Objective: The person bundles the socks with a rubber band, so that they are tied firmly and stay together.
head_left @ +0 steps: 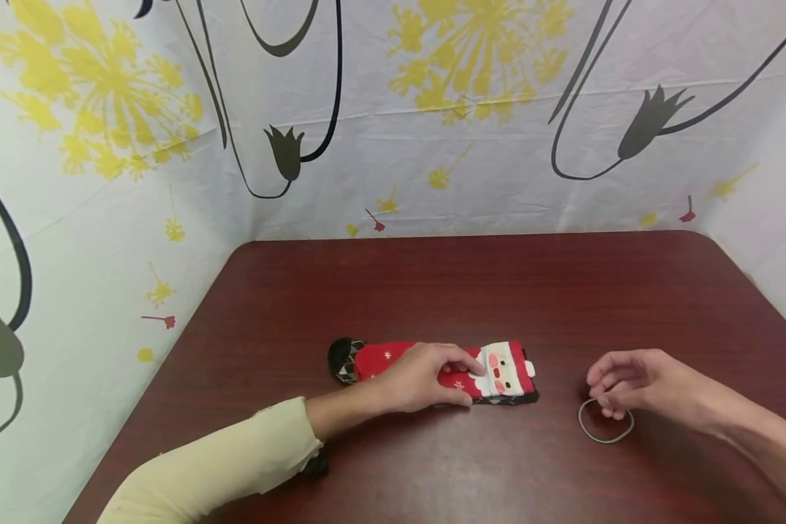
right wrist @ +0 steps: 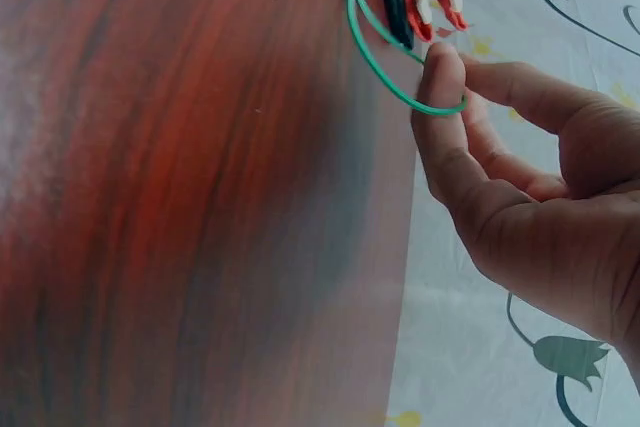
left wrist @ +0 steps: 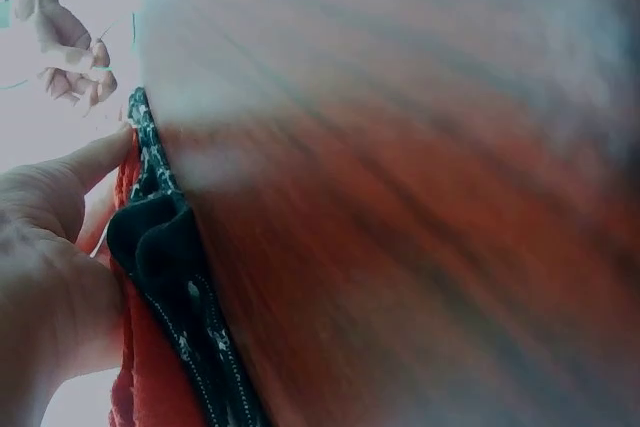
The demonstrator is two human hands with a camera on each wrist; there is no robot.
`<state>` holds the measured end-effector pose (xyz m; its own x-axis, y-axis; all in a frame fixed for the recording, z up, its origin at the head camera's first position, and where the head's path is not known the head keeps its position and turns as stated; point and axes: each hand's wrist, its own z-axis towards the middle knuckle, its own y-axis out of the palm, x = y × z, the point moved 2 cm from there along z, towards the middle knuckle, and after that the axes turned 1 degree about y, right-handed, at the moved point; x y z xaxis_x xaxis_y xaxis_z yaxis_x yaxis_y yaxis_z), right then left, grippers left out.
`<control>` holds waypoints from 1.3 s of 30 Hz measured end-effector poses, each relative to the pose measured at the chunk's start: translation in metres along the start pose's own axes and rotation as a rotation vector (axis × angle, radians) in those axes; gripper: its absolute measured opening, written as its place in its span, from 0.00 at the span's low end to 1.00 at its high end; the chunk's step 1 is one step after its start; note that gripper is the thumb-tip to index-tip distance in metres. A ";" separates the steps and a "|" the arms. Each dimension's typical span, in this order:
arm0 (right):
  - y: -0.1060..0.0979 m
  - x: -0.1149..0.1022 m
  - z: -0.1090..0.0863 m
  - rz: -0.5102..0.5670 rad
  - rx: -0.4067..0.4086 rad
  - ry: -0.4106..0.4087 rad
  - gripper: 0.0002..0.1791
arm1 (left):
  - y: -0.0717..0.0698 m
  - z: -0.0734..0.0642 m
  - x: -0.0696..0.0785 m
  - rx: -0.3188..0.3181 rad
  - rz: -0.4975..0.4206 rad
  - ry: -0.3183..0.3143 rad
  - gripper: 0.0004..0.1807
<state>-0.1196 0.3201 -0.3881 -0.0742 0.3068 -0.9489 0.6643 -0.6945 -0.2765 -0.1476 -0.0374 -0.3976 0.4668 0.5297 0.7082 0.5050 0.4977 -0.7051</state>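
A red sock (head_left: 501,371) with a Santa face and a white pompom lies flat on top of dark patterned socks (head_left: 345,360), which show at its toe end and edges. My left hand (head_left: 419,376) rests on the middle of this stack, its thumb along the near edge. From the left wrist view, the stack's dark folded side (left wrist: 165,237) shows beside the palm. Off to the right of the socks, my right hand (head_left: 642,382) pinches a thin rubber band (head_left: 605,441) between thumb and fingers. That loop looks green in the right wrist view.
Everything is on a dark red-brown table (head_left: 458,291) with rounded far corners. A small black item (head_left: 316,466) is partly hidden by the left sleeve (head_left: 236,455). White floral sheeting (head_left: 485,167) hangs behind and beside the table.
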 end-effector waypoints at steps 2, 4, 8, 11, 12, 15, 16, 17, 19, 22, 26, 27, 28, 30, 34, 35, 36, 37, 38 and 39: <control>0.000 0.000 -0.002 0.059 -0.045 0.038 0.10 | 0.001 0.000 0.001 0.001 0.029 0.006 0.29; 0.001 -0.001 -0.003 0.115 -0.101 0.058 0.12 | 0.001 0.000 0.002 0.001 0.052 0.011 0.30; 0.006 -0.002 -0.004 0.192 -0.208 0.058 0.12 | 0.003 0.001 0.003 -0.002 0.125 0.031 0.31; 0.009 -0.005 -0.002 0.210 -0.241 0.056 0.11 | 0.004 0.002 0.004 -0.004 0.202 0.057 0.31; 0.009 -0.006 -0.001 0.219 -0.242 0.060 0.10 | 0.004 0.003 0.004 -0.006 0.228 0.066 0.31; 0.009 -0.008 0.003 0.276 -0.244 0.093 0.11 | 0.005 0.004 0.006 -0.015 0.299 0.093 0.31; 0.008 -0.008 0.004 0.311 -0.245 0.109 0.11 | 0.005 0.004 0.006 -0.018 0.316 0.101 0.31; 0.007 -0.008 0.006 0.337 -0.242 0.121 0.10 | 0.005 0.004 0.007 -0.022 0.334 0.108 0.30; 0.005 -0.007 0.007 0.413 -0.243 0.136 0.11 | 0.004 0.004 0.008 -0.028 0.369 0.122 0.30; 0.002 -0.004 0.011 0.538 -0.257 0.097 0.11 | 0.005 0.005 0.009 -0.033 0.431 0.149 0.29; 0.004 0.000 0.016 0.656 -0.290 -0.016 0.13 | 0.005 0.005 0.011 -0.037 0.525 0.196 0.27; 0.005 0.001 0.017 0.666 -0.287 -0.035 0.15 | 0.005 0.006 0.011 -0.037 0.542 0.210 0.27; 0.006 0.002 0.019 0.665 -0.278 -0.044 0.16 | 0.005 0.006 0.011 -0.038 0.557 0.222 0.26; 0.008 0.003 0.022 0.652 -0.245 -0.042 0.18 | 0.005 0.006 0.012 -0.038 0.580 0.246 0.25; 0.011 0.002 0.025 0.603 -0.190 -0.021 0.16 | 0.004 0.005 0.013 -0.039 0.631 0.301 0.24; 0.012 0.001 0.026 0.595 -0.185 -0.015 0.15 | 0.004 0.005 0.014 -0.037 0.644 0.315 0.24; 0.012 0.001 0.026 0.592 -0.184 -0.013 0.15 | 0.004 0.005 0.015 -0.037 0.656 0.329 0.24; 0.012 0.000 0.027 0.586 -0.179 -0.003 0.15 | 0.005 0.005 0.015 -0.037 0.668 0.340 0.24; 0.012 0.000 0.027 0.575 -0.170 0.012 0.15 | 0.005 0.005 0.016 -0.037 0.678 0.349 0.24; 0.012 -0.001 0.027 0.557 -0.157 0.028 0.16 | 0.005 0.005 0.016 -0.039 0.686 0.354 0.24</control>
<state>-0.1316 0.2937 -0.3949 0.3367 -0.0593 -0.9398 0.6998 -0.6521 0.2918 -0.1410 -0.0233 -0.3900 0.8854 0.4566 0.0872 0.0411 0.1099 -0.9931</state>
